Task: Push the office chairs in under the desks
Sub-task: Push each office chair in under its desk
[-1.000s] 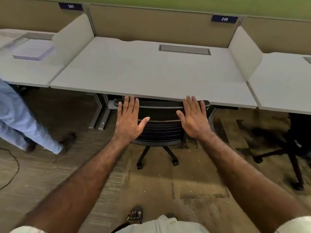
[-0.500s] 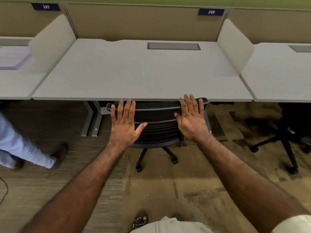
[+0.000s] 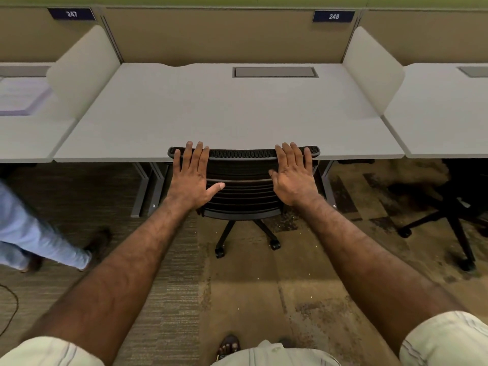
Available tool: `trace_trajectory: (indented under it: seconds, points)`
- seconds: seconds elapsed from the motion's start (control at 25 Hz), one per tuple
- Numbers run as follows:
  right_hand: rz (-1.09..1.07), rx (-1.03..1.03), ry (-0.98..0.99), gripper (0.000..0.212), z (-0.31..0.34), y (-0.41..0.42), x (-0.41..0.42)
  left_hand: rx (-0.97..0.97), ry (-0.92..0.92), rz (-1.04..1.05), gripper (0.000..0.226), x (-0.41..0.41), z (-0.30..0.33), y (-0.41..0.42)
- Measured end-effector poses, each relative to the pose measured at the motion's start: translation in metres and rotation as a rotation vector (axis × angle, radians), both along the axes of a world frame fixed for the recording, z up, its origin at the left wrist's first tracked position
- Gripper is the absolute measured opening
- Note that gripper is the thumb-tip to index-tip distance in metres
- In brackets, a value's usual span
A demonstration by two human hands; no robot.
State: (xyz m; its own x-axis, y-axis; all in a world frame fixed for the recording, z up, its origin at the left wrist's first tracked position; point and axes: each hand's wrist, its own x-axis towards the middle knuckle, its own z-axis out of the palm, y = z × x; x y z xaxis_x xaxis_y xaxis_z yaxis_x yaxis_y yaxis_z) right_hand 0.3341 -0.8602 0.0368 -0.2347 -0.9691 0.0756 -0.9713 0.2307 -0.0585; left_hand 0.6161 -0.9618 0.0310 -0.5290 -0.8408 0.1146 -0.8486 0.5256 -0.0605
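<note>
So the chair (image 3: 244, 186) is sitting dead centre of the frame, backrest facing me. The top edge of the backrest runs left to right across the picture, pretty much parallel to the front edge of the desk (image 3: 211, 114) and right up against it, maybe even overlapping it a bit from this angle. The seat looks like it's already under the desktop; all I can see below the backrest is the base and a couple of casters on the carpet.

My left hand (image 3: 190, 175) is flat on the left part of the backrest, fingers straight and reaching the top rim, thumb sticking out toward the middle. My right hand (image 3: 293, 175) does the same on the right part. Neither is gripping anything, just open palms pressing. They're about equally far forward, so neither is really nearer.

The direction that matters is straight away from me, toward the top of the frame. I reckon there's hardly any travel left on this one.

Further out, another chair (image 3: 454, 207) sits at the right edge of the frame, pulled out from the neighbouring desk, so that's probably next. Someone's legs (image 3: 39, 244) are at the left edge.
</note>
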Motion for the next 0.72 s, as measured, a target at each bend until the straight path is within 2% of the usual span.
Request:
trace_trajectory:
  seconds: [0.32,0.72]
  points:
    - [0.014,0.000,-0.057,0.076,0.002,-0.026,-0.004,0.107,-0.030,-0.007,0.117,-0.006,0.013,-0.025]
    - [0.015,0.062,-0.080,0.082,0.009,-0.032,-0.010,0.082,-0.030,0.015,0.126,-0.012,0.009,-0.026]
